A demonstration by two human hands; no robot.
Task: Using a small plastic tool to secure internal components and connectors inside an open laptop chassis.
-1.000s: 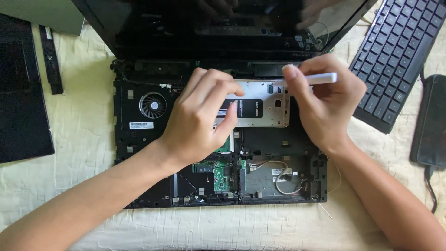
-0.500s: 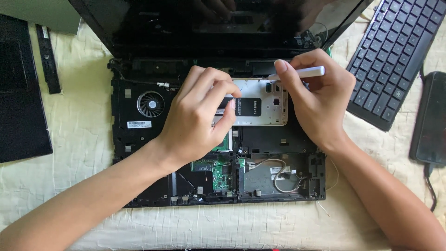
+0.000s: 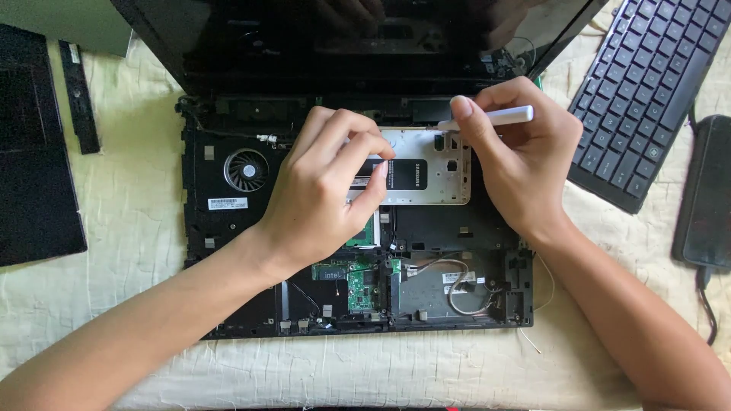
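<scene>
An opened black laptop base (image 3: 228,228) lies on a pale cloth, its fan (image 3: 245,170), green circuit boards (image 3: 358,281) and wires exposed. On top of it rests a white phone body (image 3: 430,171) with its back off and a black battery showing. My left hand (image 3: 324,190) presses down on the phone's left end, fingers curled over it. My right hand (image 3: 521,156) pinches a slim white tool (image 3: 499,116) held level, its tip at the phone's upper right corner.
The laptop's dark screen (image 3: 343,38) stands open behind. A detached black keyboard (image 3: 640,91) lies at the right, a black adapter brick (image 3: 704,198) with a cable beyond it. A black panel (image 3: 30,152) and a narrow black strip (image 3: 80,95) lie at the left.
My right hand with the white tool has shifted slightly left and up toward the phone's top corner. The left hand has stayed on the phone.
</scene>
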